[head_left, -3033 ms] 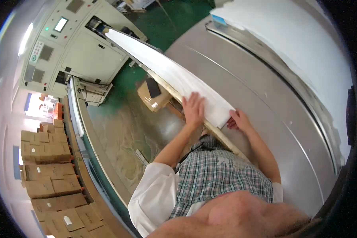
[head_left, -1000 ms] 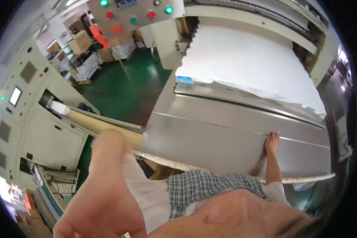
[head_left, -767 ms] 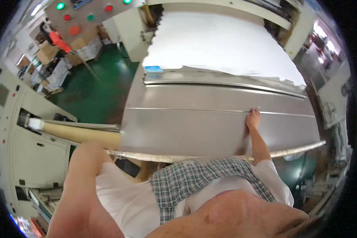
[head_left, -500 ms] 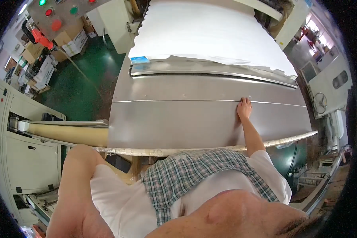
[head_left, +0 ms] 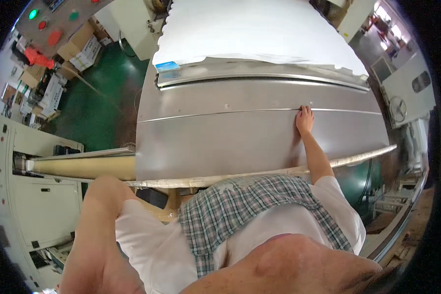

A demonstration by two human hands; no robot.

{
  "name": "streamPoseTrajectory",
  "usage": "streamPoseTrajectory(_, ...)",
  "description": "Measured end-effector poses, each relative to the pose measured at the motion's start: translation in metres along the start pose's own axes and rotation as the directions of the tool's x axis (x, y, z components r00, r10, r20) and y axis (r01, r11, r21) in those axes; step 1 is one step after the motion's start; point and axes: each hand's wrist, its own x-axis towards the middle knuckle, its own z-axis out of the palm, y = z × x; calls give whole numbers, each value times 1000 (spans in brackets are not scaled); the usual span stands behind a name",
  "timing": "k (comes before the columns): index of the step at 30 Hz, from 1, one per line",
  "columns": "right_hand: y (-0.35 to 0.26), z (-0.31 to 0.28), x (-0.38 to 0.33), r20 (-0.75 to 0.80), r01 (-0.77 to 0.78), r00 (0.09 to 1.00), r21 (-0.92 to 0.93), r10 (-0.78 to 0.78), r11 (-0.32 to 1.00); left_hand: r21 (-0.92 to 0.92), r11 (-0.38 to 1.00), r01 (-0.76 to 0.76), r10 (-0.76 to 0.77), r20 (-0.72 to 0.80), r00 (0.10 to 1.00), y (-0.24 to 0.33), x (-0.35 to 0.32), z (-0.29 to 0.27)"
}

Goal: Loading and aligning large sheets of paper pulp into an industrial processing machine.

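My right hand (head_left: 305,120) rests on the brushed-metal table top (head_left: 220,142), right of its middle, palm down. Its fingers stretch forward, and the fingertips reach the thin seam running across the metal. Nothing shows in that hand. My left arm (head_left: 100,220) is bent, its elbow near the table's left front corner. From there the forearm runs back toward the lower edge, and the left hand is out of the picture. Beyond the seam, a long metal bar (head_left: 264,78) crosses the table in front of a wide white sheet (head_left: 259,29) with a wavy edge.
A pale padded strip (head_left: 220,180) borders the table's front edge, close to my checked apron (head_left: 245,201). At left are a yellowish roller (head_left: 88,168), a machine cabinet (head_left: 46,210) and a button panel (head_left: 59,19). Boxes (head_left: 81,49) stand beyond the green floor.
The view has tilted and shifted slightly, so the table and sheet sit higher in the picture. My right hand stays at the seam, and the left arm remains bent.
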Motion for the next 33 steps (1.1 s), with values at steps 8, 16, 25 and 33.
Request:
streamPoseTrajectory(8,15,7,-2,-22,-25,999,-33,24,999,93,995,47,-42,-61,997,-10,-33,35)
streamPoseTrajectory(16,-4,-31,-13,253,121,964,-153,-79,981,-349,878,327,-344,12,939,-19,-40,59)
streamPoseTrajectory(25,11,-35,-31,65,33,997,-91,-27,995,-323,718,616,-530,320,785,-6,-43,106)
streamPoseTrajectory(33,9,-33,-24,41,66,997,-38,-64,997,-566,457,686,-690,261,675,2,-47,142)
